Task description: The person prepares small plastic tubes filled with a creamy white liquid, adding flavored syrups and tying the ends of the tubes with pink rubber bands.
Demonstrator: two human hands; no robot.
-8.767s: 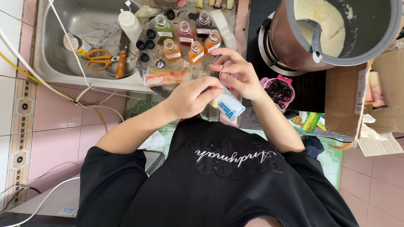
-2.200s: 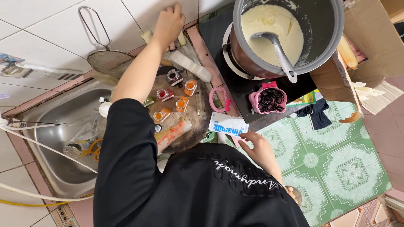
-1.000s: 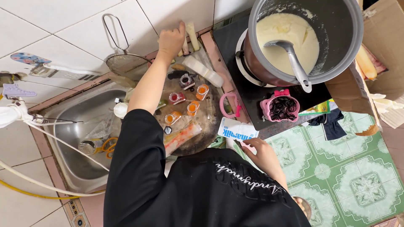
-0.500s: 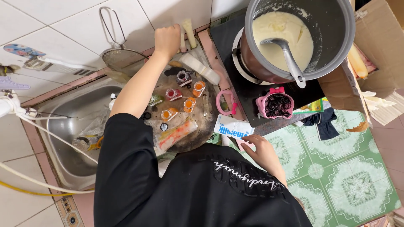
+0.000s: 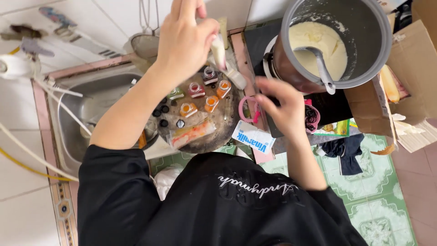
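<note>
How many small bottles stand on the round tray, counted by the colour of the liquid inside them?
On the round tray:
orange bottles: 3
red bottles: 2
green bottle: 1
Total: 6

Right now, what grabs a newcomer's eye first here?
The big grey pot at top right, holding pale batter and a ladle. Then the left hand raised at top centre, gripping a cream tube above the round tray of small orange-filled bottles.
</note>
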